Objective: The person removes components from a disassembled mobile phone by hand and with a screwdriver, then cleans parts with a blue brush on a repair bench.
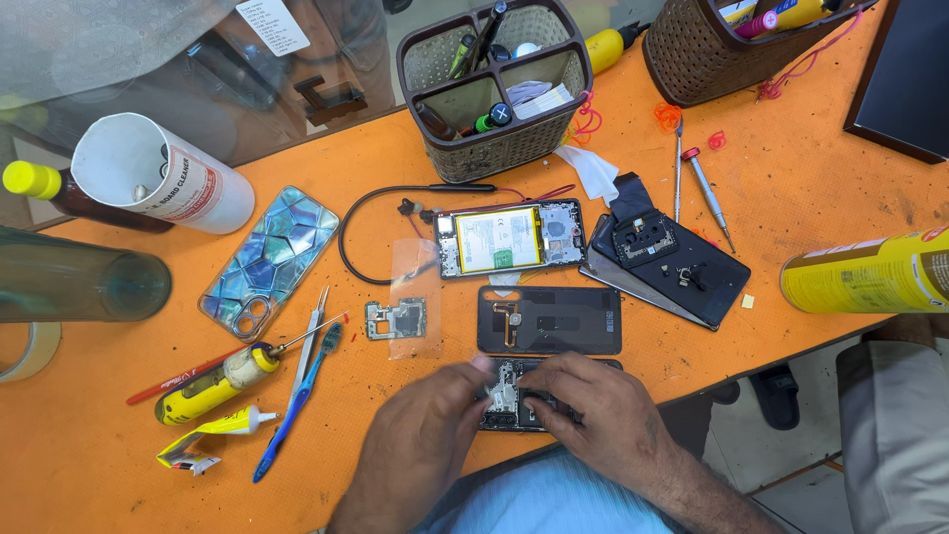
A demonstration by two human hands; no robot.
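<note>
The left hand (425,435) and right hand (598,415) both pinch an opened phone (509,396) at the near table edge, fingertips pressed on its exposed board. The work seems midway: a back cover (550,320), a battery frame (509,238) and a small metal shield (395,318) already lie apart farther on the orange table (791,178).

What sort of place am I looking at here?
Most likely a phone repair bench: opened phones lie on an orange table, with precision screwdrivers and tweezers, while both hands work on another phone.
</note>
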